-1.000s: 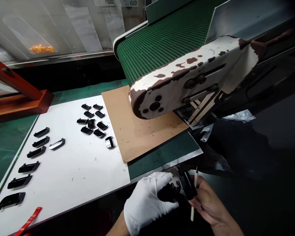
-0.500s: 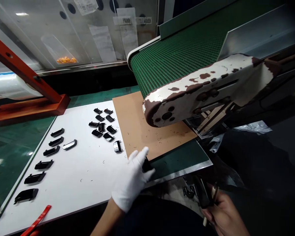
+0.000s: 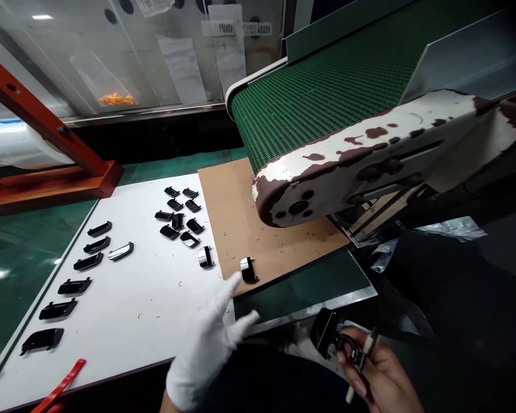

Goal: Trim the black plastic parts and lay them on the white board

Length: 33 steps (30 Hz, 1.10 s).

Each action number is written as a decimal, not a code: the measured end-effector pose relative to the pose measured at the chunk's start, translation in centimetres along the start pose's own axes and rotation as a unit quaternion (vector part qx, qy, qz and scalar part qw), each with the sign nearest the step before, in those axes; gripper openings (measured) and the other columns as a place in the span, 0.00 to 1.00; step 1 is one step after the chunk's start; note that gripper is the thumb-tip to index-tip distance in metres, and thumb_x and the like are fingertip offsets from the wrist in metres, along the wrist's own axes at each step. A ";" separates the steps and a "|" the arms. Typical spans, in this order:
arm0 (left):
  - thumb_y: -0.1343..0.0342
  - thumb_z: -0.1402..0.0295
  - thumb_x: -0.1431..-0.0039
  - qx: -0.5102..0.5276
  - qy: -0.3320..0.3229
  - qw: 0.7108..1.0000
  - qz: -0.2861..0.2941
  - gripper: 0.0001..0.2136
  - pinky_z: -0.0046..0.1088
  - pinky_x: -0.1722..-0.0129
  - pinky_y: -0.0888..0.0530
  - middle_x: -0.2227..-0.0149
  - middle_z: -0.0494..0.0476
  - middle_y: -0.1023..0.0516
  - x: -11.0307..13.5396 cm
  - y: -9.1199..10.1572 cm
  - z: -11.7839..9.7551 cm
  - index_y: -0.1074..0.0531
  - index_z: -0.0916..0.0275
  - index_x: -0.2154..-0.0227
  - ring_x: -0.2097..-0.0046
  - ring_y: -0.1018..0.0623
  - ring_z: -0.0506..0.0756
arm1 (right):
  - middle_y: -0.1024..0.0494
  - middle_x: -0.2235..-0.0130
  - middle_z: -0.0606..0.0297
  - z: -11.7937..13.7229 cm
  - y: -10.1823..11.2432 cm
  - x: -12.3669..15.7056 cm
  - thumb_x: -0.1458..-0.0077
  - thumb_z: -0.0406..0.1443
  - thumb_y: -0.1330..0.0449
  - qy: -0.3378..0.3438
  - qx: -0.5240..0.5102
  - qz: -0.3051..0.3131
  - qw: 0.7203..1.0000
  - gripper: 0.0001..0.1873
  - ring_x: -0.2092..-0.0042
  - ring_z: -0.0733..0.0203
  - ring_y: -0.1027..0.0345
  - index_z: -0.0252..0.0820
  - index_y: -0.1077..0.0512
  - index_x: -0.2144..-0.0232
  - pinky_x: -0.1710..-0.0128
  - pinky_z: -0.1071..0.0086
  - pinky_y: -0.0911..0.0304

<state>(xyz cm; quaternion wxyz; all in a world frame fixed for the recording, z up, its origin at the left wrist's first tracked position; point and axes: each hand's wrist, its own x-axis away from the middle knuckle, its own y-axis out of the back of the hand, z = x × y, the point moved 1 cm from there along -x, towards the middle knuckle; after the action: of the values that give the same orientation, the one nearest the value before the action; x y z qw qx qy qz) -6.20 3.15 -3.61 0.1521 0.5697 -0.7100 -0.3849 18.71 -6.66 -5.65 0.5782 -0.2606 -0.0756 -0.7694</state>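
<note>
Black handle now lies on cardboard, just beside gloved left hand.

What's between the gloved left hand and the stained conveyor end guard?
In the head view, from the gloved left hand to the stained conveyor end guard: a brown cardboard sheet bearing a glossy black part.
</note>
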 end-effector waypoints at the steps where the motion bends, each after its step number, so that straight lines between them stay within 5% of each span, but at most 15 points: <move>1: 0.38 0.57 0.43 0.041 -0.002 0.999 0.035 0.34 0.46 0.44 0.28 0.42 0.60 0.28 0.6 -0.2 -0.8 0.44 0.52 0.37 0.42 0.27 0.63 | 0.27 0.77 0.63 -0.1 -0.4 0.0 0.55 0.54 0.33 -0.003 0.009 0.014 1.000 0.23 0.83 0.72 0.49 0.39 0.24 0.73 0.80 0.72 0.51; 4: 0.28 0.55 0.60 0.157 0.003 0.978 0.138 0.48 0.43 0.43 0.28 0.40 0.62 0.30 1.2 -1.5 -3.1 0.46 0.53 0.36 0.41 0.28 0.65 | 0.28 0.78 0.63 -0.6 -1.6 -0.2 0.54 0.55 0.35 -0.007 0.038 0.065 0.997 0.25 0.82 0.72 0.49 0.38 0.25 0.77 0.81 0.72 0.55; 7: 0.24 0.58 0.70 0.193 -0.019 0.968 0.157 0.54 0.41 0.43 0.28 0.42 0.64 0.29 0.9 -2.9 -4.4 0.45 0.55 0.36 0.43 0.27 0.67 | 0.30 0.80 0.65 -1.1 -2.5 -0.4 0.55 0.56 0.35 -0.022 0.035 0.101 0.994 0.26 0.82 0.73 0.51 0.37 0.26 0.78 0.82 0.74 0.59; 17: 0.26 0.63 0.59 0.241 -0.071 0.955 0.160 0.45 0.34 0.45 0.27 0.46 0.60 0.25 1.2 -3.6 -4.6 0.41 0.54 0.38 0.47 0.24 0.62 | 0.27 0.82 0.66 -1.9 -3.3 -0.1 0.65 0.52 0.27 -0.098 -0.043 -0.014 0.994 0.28 0.84 0.72 0.47 0.38 0.26 0.69 0.82 0.75 0.54; 27: 0.27 0.65 0.59 0.238 -0.016 0.959 0.154 0.46 0.32 0.49 0.25 0.48 0.56 0.23 1.0 -4.0 -4.2 0.44 0.53 0.37 0.50 0.22 0.59 | 0.29 0.83 0.65 -0.8 -3.8 -1.2 0.62 0.52 0.28 -0.073 -0.032 0.052 0.996 0.25 0.85 0.76 0.51 0.35 0.25 0.74 0.84 0.78 0.59; 30: 0.29 0.66 0.54 0.201 -0.018 0.972 0.124 0.44 0.34 0.48 0.25 0.46 0.58 0.25 1.0 -4.4 -3.9 0.46 0.53 0.37 0.48 0.23 0.59 | 0.26 0.80 0.65 -0.3 -3.5 -1.4 0.55 0.52 0.31 -0.044 -0.029 0.018 0.998 0.23 0.85 0.79 0.54 0.37 0.22 0.68 0.83 0.79 0.60; 33: 0.30 0.69 0.52 0.136 -0.055 0.983 0.112 0.44 0.37 0.48 0.25 0.46 0.61 0.26 1.0 -4.6 -3.3 0.49 0.54 0.36 0.47 0.24 0.60 | 0.29 0.84 0.67 0.4 -2.9 -1.2 0.46 0.53 0.39 0.001 0.003 -0.005 1.000 0.24 0.82 0.71 0.42 0.40 0.21 0.61 0.79 0.77 0.47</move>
<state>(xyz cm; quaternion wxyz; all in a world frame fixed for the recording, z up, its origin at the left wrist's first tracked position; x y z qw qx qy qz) -1.18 0.69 -4.95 0.0764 0.4797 -0.8224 -0.2963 16.34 -4.56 -5.38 0.5753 -0.2576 -0.0783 -0.7724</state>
